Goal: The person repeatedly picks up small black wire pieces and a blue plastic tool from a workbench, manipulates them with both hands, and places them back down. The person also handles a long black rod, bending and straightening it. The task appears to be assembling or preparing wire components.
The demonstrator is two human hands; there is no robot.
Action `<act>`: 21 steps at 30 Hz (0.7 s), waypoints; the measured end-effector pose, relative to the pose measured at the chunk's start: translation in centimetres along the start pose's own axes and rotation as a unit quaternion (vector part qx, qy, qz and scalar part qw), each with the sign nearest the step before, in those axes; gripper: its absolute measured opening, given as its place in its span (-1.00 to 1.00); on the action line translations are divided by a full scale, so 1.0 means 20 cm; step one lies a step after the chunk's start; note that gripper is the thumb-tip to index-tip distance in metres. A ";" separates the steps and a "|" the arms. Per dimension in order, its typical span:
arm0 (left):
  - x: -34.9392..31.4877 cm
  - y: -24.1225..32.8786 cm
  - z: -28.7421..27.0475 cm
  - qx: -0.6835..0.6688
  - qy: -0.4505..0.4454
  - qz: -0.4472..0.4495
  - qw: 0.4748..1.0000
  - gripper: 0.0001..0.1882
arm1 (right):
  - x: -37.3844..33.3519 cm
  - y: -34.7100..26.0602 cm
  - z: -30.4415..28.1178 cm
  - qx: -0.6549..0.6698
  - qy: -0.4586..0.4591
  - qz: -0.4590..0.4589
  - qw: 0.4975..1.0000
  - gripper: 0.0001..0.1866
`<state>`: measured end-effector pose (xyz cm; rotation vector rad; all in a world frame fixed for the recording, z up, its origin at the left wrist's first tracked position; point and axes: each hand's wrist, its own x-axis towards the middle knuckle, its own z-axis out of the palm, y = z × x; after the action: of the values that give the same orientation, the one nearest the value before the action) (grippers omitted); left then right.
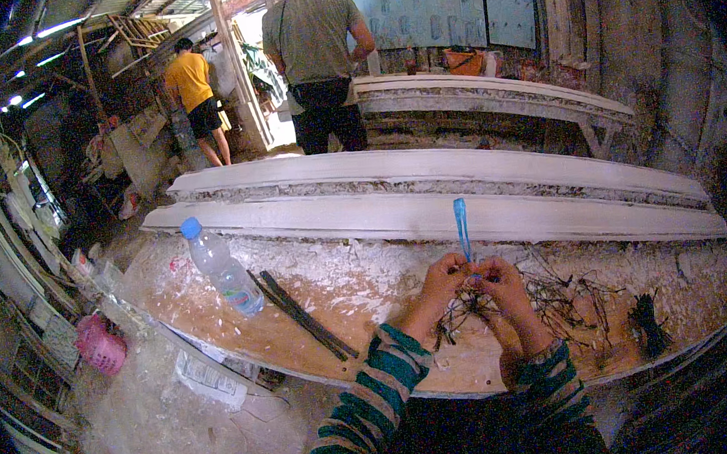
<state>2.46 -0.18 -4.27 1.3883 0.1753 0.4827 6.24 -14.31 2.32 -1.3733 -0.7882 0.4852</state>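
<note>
Two hands meet at the fingertips, well to the right of the bottle (226,268). The left hand (444,282) and the right hand (501,283) both pinch the lower end of a blue looped strand (462,228); its loop stands upright above the fingers. Detail at the pinch is too small to confirm any knot or twist.

For sound work, one pinch should hold firm close to that end while the other draws evenly, leaving the loop uncrushed. The main risk, in this judgement, is snagging: a loose tangle of dark strands (563,300) lies under and right of the hands, farther from the bottle, on the worktable (169,302). Lift the strand clear of it. A compact dark bundle (650,326) lies farthest right of the bottle.

Dark strips (302,316) lie just right of the bottle, out of the way. Two long white lengths (336,216) run behind the bottle; elbows and sleeves should avoid both.
</note>
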 end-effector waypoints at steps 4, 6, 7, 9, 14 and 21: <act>0.01 0.01 0.01 -0.010 -0.017 0.063 0.998 -0.93 | -0.05 -0.06 0.03 0.107 0.024 0.044 0.993 -0.87; 0.00 0.02 0.02 -0.046 -0.027 0.053 0.997 -0.94 | -0.06 -0.08 0.04 0.116 0.031 0.037 0.992 -0.89; -0.01 0.03 0.02 -0.047 -0.022 0.030 0.998 -0.94 | -0.06 -0.08 0.04 0.111 0.034 0.044 0.992 -0.89; -0.03 0.06 0.02 -0.049 -0.014 -0.014 0.999 -0.93 | -0.06 -0.06 0.03 0.101 0.040 0.060 0.992 -0.88; -0.07 0.14 0.02 -0.091 -0.045 -0.032 0.994 -0.90 | 0.00 0.05 -0.05 -0.008 0.004 0.021 1.000 -0.84; -0.10 0.18 0.06 -0.103 -0.093 0.044 0.989 -0.88 | 0.03 0.11 -0.08 0.201 -0.036 0.118 0.972 -0.89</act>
<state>0.35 -1.72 -0.92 1.2326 -0.0862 0.4282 8.14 -14.62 0.26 -1.0761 -0.5471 0.8386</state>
